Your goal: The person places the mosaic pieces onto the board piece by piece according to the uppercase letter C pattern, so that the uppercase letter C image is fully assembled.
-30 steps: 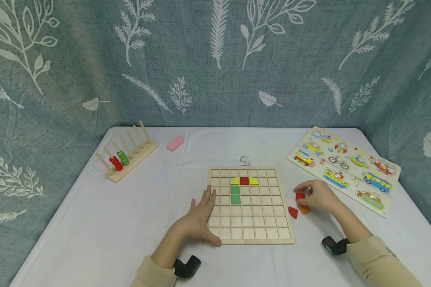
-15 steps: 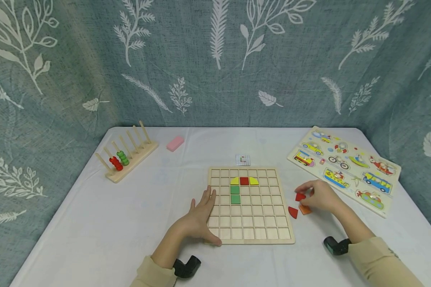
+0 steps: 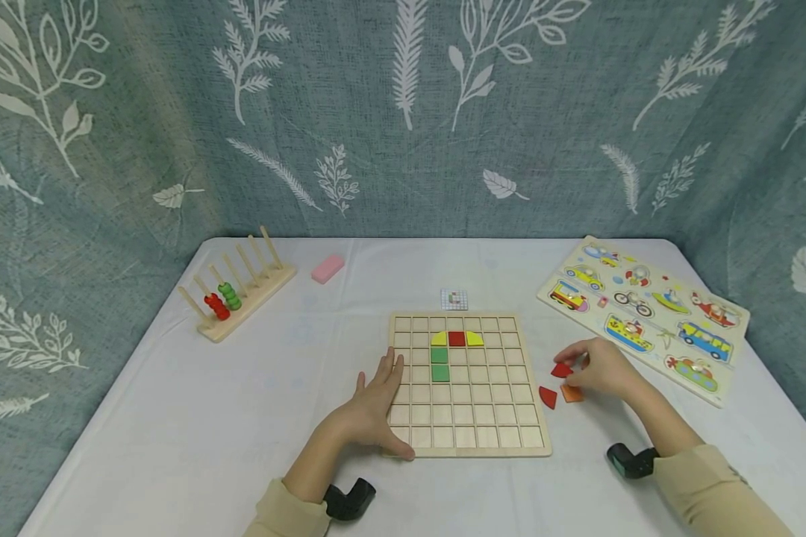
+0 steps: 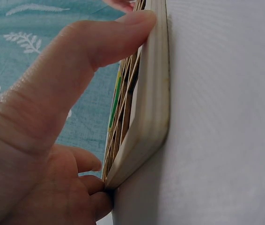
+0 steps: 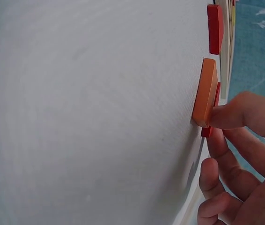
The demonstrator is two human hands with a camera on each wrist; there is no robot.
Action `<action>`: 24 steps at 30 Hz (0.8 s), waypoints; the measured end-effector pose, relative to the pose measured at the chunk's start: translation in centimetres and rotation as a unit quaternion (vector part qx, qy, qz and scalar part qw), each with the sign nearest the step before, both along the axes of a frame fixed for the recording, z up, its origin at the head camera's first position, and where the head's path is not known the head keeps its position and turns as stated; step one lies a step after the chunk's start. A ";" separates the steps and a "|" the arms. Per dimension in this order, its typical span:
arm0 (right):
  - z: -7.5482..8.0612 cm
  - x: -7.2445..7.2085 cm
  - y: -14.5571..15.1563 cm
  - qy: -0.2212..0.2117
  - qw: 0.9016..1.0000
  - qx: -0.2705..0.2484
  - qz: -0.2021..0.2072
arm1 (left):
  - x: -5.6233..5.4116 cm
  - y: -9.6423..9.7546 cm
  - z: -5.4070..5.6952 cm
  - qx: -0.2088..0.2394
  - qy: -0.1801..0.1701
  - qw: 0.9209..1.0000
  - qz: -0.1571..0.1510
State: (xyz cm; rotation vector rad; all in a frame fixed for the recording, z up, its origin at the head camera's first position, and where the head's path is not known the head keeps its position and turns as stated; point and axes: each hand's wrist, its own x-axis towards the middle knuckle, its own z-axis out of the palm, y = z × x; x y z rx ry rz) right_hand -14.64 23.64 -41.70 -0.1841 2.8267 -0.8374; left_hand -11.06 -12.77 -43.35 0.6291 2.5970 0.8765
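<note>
My left hand (image 3: 366, 418) lies spread along the left side of the wooden grid board (image 3: 533, 440), its fingers at the left edge and the thumb on the front corner rim. The board holds two yellow curved tiles, a red square (image 3: 457, 338) between them and two green squares (image 3: 439, 364) below. Right of the board, my right hand (image 3: 601, 367) has index finger and thumb around a red tile (image 3: 561, 370). The thumb also touches an orange tile (image 5: 205, 93), which partly hides that red tile in the right wrist view. A red quarter-round tile (image 3: 548, 397) lies alongside.
A small gridded pattern card (image 3: 454, 300) lies behind the board. At the back left are a peg stand (image 3: 255, 298) with red and green beads and a pink block (image 3: 327, 268). A vehicle puzzle board (image 3: 645, 317) lies at the right, behind my right hand.
My right hand has shifted slightly right. The orange tile has slid a little right, away from the red tile, which has turned slightly. My left hand has stayed still.
</note>
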 end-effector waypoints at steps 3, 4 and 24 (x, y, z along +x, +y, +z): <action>0.0 0.1 0.0 -0.001 1.000 0.001 -0.003 | 0.0 0.0 0.0 0.001 0.002 1.000 0.001; 0.0 0.1 0.0 -0.001 1.000 0.001 -0.004 | 0.0 0.0 0.0 0.002 0.002 1.000 0.001; 0.2 0.2 -0.2 0.000 1.000 0.004 -0.026 | 0.1 0.0 0.0 0.000 0.002 1.000 -0.001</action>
